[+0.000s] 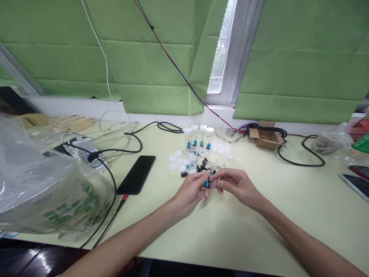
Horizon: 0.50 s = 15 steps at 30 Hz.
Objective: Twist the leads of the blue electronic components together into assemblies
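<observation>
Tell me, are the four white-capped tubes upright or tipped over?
Upright: the tubes stand close together on the table, with their white caps at the top.

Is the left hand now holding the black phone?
No, the left hand holds a blue part, while the black phone lies on the table.

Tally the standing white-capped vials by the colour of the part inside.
Vials with a blue part: 3
Vial with a green part: 1
Total: 4
</observation>
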Motion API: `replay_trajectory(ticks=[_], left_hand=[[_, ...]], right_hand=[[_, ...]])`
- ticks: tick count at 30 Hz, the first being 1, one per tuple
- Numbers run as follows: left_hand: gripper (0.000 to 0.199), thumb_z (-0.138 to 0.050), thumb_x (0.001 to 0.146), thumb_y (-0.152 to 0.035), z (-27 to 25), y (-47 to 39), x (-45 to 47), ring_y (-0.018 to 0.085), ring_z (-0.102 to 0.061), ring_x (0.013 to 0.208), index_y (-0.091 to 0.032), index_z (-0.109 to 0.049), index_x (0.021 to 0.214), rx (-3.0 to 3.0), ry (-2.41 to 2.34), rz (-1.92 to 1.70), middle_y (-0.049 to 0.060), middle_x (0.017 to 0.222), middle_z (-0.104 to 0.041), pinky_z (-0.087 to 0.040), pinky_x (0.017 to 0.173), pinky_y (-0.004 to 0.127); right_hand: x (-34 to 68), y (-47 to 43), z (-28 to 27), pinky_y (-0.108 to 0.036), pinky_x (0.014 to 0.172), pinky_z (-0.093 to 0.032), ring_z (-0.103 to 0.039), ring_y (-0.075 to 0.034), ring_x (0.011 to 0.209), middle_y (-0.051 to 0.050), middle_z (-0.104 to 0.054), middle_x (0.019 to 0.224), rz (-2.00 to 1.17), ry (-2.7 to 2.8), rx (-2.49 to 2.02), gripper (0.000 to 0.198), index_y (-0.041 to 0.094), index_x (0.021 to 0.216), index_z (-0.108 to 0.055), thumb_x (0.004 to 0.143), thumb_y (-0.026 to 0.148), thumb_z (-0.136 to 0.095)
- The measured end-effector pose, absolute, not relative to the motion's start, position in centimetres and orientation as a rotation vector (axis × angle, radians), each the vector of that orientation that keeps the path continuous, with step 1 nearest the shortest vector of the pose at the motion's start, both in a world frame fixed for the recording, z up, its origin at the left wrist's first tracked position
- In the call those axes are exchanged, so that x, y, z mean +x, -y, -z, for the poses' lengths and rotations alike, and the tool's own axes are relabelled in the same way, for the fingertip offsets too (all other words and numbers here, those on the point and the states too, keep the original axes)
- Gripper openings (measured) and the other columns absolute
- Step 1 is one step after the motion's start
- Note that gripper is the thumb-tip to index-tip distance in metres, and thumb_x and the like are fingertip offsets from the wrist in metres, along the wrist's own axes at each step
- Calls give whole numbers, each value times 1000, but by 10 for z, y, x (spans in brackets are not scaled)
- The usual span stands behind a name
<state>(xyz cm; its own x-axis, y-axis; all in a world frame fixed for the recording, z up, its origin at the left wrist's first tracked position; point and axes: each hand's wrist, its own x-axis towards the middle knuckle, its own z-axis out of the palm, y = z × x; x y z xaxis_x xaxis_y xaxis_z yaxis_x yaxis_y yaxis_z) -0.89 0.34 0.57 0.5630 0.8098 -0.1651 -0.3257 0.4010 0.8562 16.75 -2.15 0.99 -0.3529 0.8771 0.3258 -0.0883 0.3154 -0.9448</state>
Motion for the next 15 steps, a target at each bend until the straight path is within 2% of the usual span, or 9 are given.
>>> replay_trajectory(ticks=[15], left_hand=[[33, -73, 79, -43, -2, -4, -9, 3, -44, 38, -12, -63, 77, 914, -678, -758, 0, 62, -59, -29, 34, 16]], right_hand=[[168, 23, -4, -28, 61, -56, -62, -13, 64, -4, -67, 78, -1077, 1628, -798, 12, 18, 91, -74, 87, 29, -69]])
